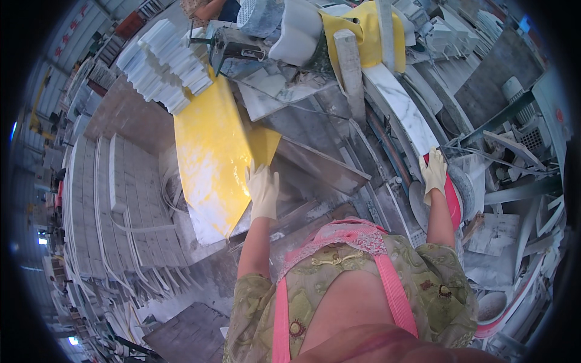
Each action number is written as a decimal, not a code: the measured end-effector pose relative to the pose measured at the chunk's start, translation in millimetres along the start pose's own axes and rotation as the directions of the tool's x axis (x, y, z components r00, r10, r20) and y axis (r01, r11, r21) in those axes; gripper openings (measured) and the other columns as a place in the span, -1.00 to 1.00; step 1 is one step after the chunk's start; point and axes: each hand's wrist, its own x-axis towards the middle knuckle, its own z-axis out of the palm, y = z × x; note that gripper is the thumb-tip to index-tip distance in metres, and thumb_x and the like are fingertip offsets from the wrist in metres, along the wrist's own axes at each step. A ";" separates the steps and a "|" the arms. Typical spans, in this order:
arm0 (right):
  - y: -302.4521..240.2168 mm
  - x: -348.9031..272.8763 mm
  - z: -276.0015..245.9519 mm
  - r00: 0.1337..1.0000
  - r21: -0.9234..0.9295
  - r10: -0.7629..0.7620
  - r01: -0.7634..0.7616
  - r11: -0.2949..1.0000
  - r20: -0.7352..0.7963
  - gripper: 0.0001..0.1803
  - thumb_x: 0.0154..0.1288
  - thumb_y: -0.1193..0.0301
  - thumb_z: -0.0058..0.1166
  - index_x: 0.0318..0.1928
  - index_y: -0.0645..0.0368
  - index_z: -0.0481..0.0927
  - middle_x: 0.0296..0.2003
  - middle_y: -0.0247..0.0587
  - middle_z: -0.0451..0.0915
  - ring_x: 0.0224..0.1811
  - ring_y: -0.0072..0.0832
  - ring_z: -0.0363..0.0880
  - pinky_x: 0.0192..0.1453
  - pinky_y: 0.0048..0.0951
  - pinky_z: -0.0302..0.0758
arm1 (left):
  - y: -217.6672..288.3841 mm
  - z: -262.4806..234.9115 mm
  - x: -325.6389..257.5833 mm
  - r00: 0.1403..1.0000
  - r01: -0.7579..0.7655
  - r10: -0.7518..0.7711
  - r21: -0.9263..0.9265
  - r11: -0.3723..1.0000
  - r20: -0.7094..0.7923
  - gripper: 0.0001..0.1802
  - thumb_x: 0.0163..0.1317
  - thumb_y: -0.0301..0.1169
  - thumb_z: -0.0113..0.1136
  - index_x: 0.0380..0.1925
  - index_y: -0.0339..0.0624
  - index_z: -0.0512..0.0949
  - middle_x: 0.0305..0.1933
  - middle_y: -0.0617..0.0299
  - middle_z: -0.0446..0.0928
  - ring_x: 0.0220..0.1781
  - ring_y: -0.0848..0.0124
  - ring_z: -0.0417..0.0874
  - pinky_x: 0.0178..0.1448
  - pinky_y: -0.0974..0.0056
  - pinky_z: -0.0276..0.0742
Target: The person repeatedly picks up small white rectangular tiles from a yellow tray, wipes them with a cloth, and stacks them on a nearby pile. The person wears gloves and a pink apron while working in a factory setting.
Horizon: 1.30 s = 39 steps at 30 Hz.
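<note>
My left hand (263, 190), in a pale glove, rests flat on the right edge of a large yellow slab (209, 154) that lies tilted on a grey work surface. My right hand (434, 172), also gloved, grips the top of a red round guard (451, 196) at the end of a curved white marble piece (399, 106). A grey stone slab (321, 160) lies between the two hands. My pink apron and green sleeves fill the lower middle.
Stacks of white moulded stone strips (166, 63) stand at the upper left. More white strips (115, 199) lie in rows on the floor at the left. A power tool (233, 45) sits above the slab. Stone offcuts (505, 236) crowd the right.
</note>
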 end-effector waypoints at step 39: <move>20.0 -28.8 -2.2 1.000 0.016 0.007 -0.007 1.000 0.004 -0.29 0.49 0.02 -0.06 0.45 0.24 0.28 0.41 0.11 0.34 0.48 -0.07 0.25 0.48 -0.05 0.20 | -0.1 0.7 -1.0 1.000 -0.012 0.012 0.019 1.000 0.002 -0.74 0.20 -0.27 0.30 -0.31 -0.28 0.65 -0.08 0.02 0.66 0.43 -0.02 0.40 0.56 -0.19 0.14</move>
